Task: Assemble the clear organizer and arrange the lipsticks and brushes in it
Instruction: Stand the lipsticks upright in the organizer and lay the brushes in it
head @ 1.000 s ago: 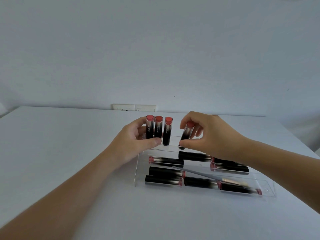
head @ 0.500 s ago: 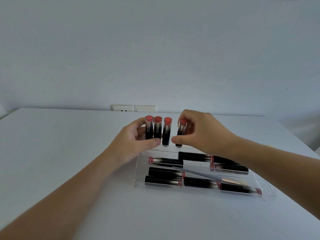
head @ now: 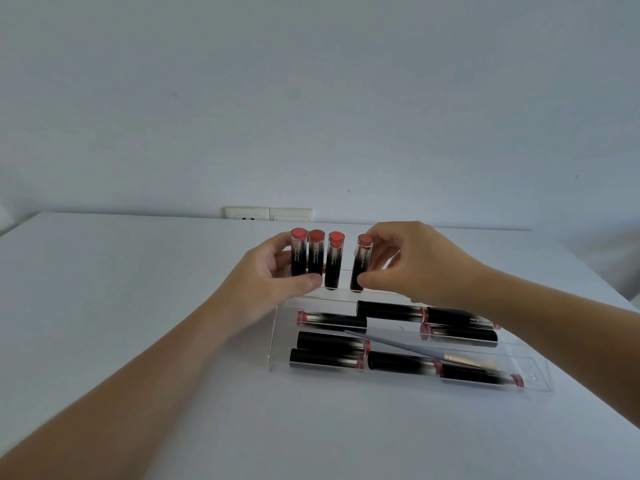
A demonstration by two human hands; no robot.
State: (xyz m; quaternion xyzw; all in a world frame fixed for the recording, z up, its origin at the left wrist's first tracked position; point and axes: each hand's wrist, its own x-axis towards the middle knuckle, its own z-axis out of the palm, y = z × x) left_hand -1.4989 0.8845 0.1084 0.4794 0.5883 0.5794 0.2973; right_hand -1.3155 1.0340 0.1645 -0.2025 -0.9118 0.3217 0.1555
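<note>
R hand [head: 420, 268] grip: pinches the 4th upright lipstick [head: 361, 263] on the organizer [head: 533, 388] top tier. L hand [head: 273, 278] grip: holds the two leftmost lipsticks [head: 306, 256]. Organizer sits on white surface [head: 121, 289]; more lipsticks [head: 330, 346] lie flat on lower tiers.

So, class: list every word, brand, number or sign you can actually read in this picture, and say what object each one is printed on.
"HengFang": white print running up the leftmost standing lipstick, held by the left hand.
"HengFang": the second standing lipstick.
Third standing lipstick and the lipstick in the right hand: similar print, too blurred to read.
Lying lipstick in the clear organizer: partly hidden, unreadable.
</note>
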